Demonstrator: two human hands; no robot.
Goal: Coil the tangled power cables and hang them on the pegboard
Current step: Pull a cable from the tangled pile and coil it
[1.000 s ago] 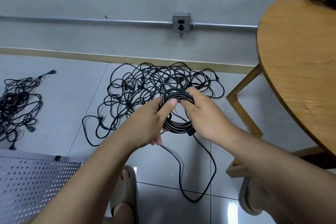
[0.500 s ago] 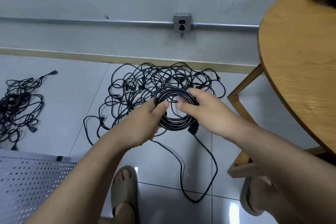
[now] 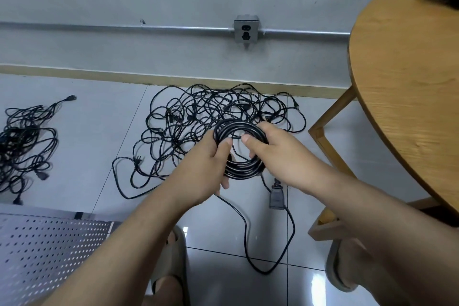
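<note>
Your left hand (image 3: 206, 164) and right hand (image 3: 278, 156) both grip the black cable coil (image 3: 242, 169), thumbs hooked over its loops. Its plug (image 3: 276, 197) dangles below, above the tiled floor (image 3: 87, 144).

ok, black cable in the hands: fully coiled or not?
Not fully. Left hand and right hand grip the black cable coil, but a loose tail with its plug hangs free.

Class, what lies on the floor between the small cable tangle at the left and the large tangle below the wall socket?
Nothing: the head view shows bare floor tile between the small tangle and the large tangle.
</note>
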